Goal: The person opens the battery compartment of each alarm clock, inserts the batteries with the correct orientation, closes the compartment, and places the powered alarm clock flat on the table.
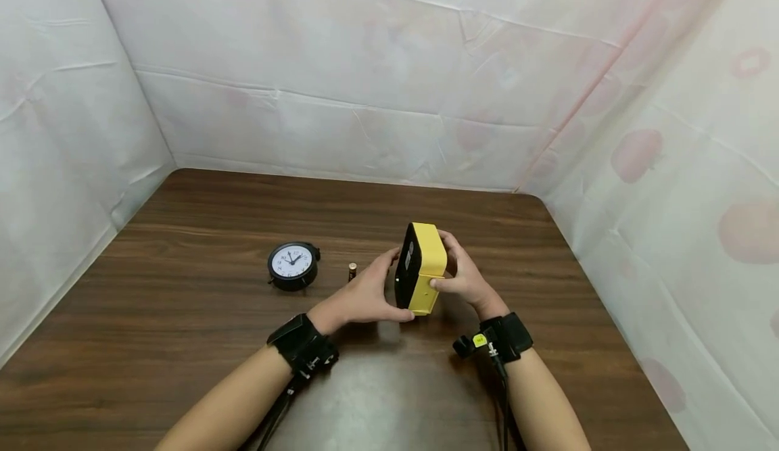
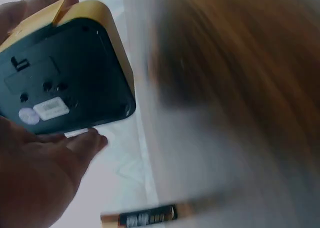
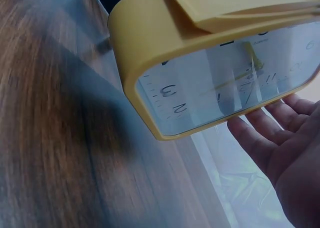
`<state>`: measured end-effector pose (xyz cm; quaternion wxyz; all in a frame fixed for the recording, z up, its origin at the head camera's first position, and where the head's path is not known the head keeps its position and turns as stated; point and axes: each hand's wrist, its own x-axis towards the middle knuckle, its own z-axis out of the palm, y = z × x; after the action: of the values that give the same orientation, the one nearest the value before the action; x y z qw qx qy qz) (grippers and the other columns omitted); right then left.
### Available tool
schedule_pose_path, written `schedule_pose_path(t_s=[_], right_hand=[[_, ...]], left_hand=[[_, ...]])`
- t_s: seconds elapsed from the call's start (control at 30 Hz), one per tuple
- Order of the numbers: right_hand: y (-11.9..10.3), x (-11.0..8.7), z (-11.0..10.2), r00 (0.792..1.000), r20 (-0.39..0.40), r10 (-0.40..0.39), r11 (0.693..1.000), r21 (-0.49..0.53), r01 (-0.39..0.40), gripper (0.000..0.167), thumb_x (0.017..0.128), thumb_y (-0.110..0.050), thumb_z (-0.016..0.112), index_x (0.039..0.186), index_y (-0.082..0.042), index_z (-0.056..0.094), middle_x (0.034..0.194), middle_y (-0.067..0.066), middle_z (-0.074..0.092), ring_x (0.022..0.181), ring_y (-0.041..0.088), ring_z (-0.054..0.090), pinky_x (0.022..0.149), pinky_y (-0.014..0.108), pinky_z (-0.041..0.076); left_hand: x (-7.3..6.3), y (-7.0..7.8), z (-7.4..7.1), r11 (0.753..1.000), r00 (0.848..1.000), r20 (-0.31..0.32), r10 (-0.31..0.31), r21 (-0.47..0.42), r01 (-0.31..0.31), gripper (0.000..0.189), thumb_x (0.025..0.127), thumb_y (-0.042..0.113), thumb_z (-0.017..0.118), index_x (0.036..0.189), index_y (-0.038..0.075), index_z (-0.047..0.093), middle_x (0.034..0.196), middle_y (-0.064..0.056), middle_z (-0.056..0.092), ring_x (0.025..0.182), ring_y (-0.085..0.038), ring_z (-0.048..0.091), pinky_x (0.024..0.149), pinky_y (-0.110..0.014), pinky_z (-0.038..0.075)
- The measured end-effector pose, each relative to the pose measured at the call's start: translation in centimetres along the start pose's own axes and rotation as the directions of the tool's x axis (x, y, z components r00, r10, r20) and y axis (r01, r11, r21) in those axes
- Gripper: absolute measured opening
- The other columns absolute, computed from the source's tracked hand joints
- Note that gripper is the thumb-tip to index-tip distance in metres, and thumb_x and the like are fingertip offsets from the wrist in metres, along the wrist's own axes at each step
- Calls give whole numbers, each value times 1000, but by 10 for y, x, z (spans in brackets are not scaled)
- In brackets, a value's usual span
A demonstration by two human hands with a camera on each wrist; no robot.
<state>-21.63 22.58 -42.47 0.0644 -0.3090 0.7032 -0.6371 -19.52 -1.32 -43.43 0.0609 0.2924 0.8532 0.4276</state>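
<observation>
Both hands hold a yellow alarm clock, which is tilted above the table. My left hand spans the black back, its thumb at the lower near edge and its fingers at the far edge. On the opposite side, my right hand grips the yellow casing with its thumb against it. The left wrist view shows a battery cover, small knobs and stickers on the back. Numbers and hands show through the glare on the clear front in the right wrist view.
A round black alarm clock with a white dial stands left of my left hand. A small black-and-gold battery stands upright beside that hand. Pale patterned curtains border the brown wooden table at the back and sides.
</observation>
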Motion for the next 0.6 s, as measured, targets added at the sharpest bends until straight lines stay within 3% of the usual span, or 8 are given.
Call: schedule_pose_path(t_s=[0.2, 0.4, 0.6], right_hand=[[-4, -5, -1, 1000, 3, -16, 1000, 7, 16, 99, 74, -39, 81, 147, -2, 24, 125, 0, 56, 106, 12, 58, 95, 28, 44], [-7, -12, -5, 998, 53, -37, 999, 28, 36, 101, 78, -32, 79, 150, -3, 15, 132, 3, 49, 109, 13, 56, 91, 29, 48], [-9, -23, -18, 995, 80, -51, 988, -140, 62, 102, 77, -20, 80, 152, -6, 12, 136, 12, 43, 115, 15, 52, 93, 29, 47]], left_hand=[[9, 2, 7, 998, 999, 28, 21, -64, -19, 118, 63, 40, 87, 154, 19, 14, 141, -1, 41, 123, -14, 47, 104, -41, 41], [12, 6, 9, 998, 999, 27, 21, -68, -19, 112, 60, 38, 88, 149, 15, 25, 133, 1, 47, 116, -12, 51, 101, -39, 43], [10, 8, 12, 1000, 1000, 5, 9, 10, -9, 107, 56, 41, 89, 144, 13, 34, 128, 1, 49, 110, -12, 51, 96, -37, 46]])
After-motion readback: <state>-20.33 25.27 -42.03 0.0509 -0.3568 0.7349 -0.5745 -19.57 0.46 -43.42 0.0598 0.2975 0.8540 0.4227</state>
